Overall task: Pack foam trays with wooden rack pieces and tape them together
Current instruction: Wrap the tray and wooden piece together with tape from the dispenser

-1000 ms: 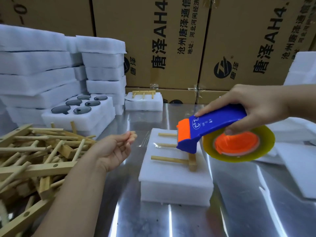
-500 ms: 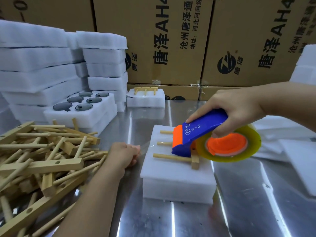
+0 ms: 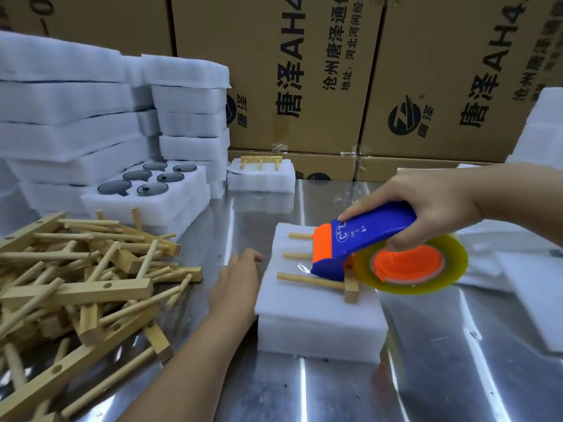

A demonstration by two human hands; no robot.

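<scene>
Right grip [image 3: 426,208]: we clench the blue-and-orange plastic tape dispenser [image 3: 365,239], nose over the white foam trays [image 3: 320,324].
Left grip [image 3: 240,278]: released, fingers flat against their left side.
Trays: stacked on the steel desk [image 3: 335,391], pale wooden rack piece [image 3: 310,281] on top.
Axis: pegs point left, directly under the dispenser.

The brown cardboard cartons [image 3: 304,71] at the back bore black print: "唐泽 AH4", a line beginning "沧州唐泽通", an address line "地址:河北河间经", and a round logo beside "唐泽". The blue-and-orange plastic tape dispenser [image 3: 365,236] carried a white circled mark and small characters that could not be read.
</scene>
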